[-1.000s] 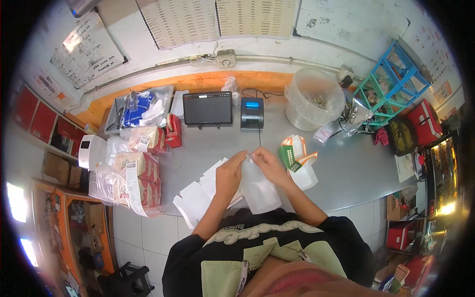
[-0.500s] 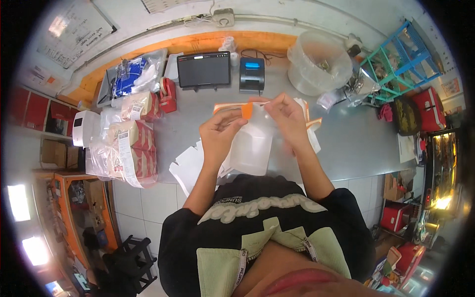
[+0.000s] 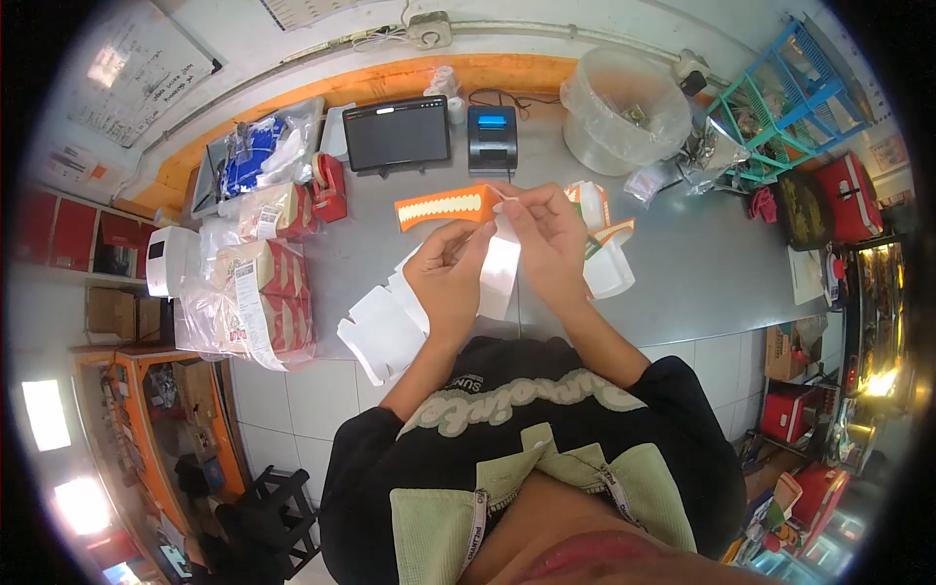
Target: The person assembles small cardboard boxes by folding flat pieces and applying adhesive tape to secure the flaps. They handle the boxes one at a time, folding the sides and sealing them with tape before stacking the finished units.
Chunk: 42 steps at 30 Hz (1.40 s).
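Note:
Between my two hands, above the metal table, is a partly folded cardboard food box, orange with a pale zigzag band on its outer side and white inside. My left hand is closed on its near edge, thumb and fingers pinching the card. At the box's right corner, my right hand pinches a thin flap or tab between thumb and fingers. A white panel of the box hangs down between the hands. Flat white cardboard blanks lie left of my left hand. Beyond my right hand are open folded boxes, white inside with orange edges.
Plastic-wrapped packs of red and tan cartons stand at the left, near a red tape dispenser. A tablet, a small black printer and a lined translucent tub stand along the back. Blue-green racks are far right.
The box has turned, so its orange patterned side now faces up at the left and less of its white panel shows. Both hands have moved slightly down and stay on it.

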Each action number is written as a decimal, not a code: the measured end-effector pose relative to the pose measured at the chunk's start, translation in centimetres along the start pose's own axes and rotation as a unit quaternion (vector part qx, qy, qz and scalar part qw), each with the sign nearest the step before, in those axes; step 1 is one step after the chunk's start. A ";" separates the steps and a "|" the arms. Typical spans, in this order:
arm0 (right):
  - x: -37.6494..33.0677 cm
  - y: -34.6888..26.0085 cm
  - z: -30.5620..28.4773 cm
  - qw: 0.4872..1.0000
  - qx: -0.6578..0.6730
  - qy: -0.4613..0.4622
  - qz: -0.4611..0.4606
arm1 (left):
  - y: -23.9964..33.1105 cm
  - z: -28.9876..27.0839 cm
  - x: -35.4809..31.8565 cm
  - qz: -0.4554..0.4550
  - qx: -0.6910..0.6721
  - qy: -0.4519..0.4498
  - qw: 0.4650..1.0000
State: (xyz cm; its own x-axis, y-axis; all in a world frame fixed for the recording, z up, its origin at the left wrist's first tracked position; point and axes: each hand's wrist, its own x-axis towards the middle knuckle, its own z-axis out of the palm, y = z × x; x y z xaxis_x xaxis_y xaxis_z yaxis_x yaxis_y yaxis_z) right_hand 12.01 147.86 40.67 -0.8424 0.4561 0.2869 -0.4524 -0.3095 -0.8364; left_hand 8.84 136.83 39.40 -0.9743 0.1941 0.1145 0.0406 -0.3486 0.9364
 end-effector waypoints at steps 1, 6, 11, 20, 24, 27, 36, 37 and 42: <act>0.0 0.0 -0.1 1.000 -0.023 -0.010 0.011 | 0.1 0.1 -0.2 0.007 0.002 -0.002 1.000; 0.1 0.9 -0.6 0.993 -0.103 -0.054 0.025 | -0.9 0.3 -1.1 0.006 0.064 0.050 0.997; -1.0 1.3 -0.1 0.934 -0.351 -0.062 -0.034 | -2.9 0.7 -2.6 0.011 0.001 0.006 1.000; 1.1 5.2 -5.2 0.968 -0.192 0.140 0.088 | -3.0 -1.4 -2.6 -0.032 0.061 -0.228 0.971; -0.3 4.9 -5.6 0.981 -0.111 0.100 0.125 | -0.6 -1.5 0.0 0.190 0.293 -0.008 0.937; -1.2 4.3 -5.0 0.976 -0.126 0.006 0.178 | -2.7 -3.1 0.9 0.143 0.390 -0.061 0.907; -6.5 0.5 -9.7 0.796 -0.535 -0.222 0.178 | -4.5 -4.9 -3.0 -0.081 -0.159 -0.001 0.984; -6.9 -0.4 -9.4 0.803 -0.510 -0.257 0.167 | -4.5 -3.0 -4.2 -0.121 -0.130 0.008 0.984; -8.8 -1.0 -10.5 0.828 -0.404 -0.322 0.218 | -7.8 -6.4 -7.2 -0.024 -0.058 -0.303 0.951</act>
State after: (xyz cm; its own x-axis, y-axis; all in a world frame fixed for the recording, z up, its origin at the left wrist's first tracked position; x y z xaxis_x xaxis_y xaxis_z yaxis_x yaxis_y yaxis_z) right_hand 22.95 152.90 34.04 -0.9733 -0.1711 -0.1530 0.0607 0.4508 -0.8906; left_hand 14.14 132.26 29.10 -0.6670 0.6921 0.2758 -0.0593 -0.4184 0.9063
